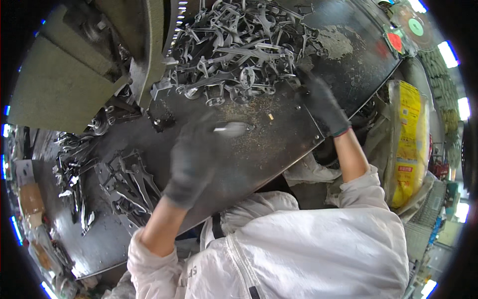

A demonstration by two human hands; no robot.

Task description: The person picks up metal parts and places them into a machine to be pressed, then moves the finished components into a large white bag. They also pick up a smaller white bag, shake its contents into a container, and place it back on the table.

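My left hand (191, 159), in a dark grey work glove, is smeared by motion over the middle of the metal table. Right beside its fingers is a blurred, shiny metal piece (234, 129); I cannot make out whether the hand holds it. Also gloved and blurred, my right hand (323, 105) reaches to the right edge of a large heap of grey metal castings (234, 50). Its fingertips are too smeared to show a grip. The castings have thin arms and round ring ends, and lie tangled together.
A heavy greenish machine (64, 74) with a curved guard (157, 55) stands at the left. Smaller groups of metal parts (127, 187) lie on the table's (269, 149) near left. Beyond its right edge is a yellow-and-white sack (408, 144).
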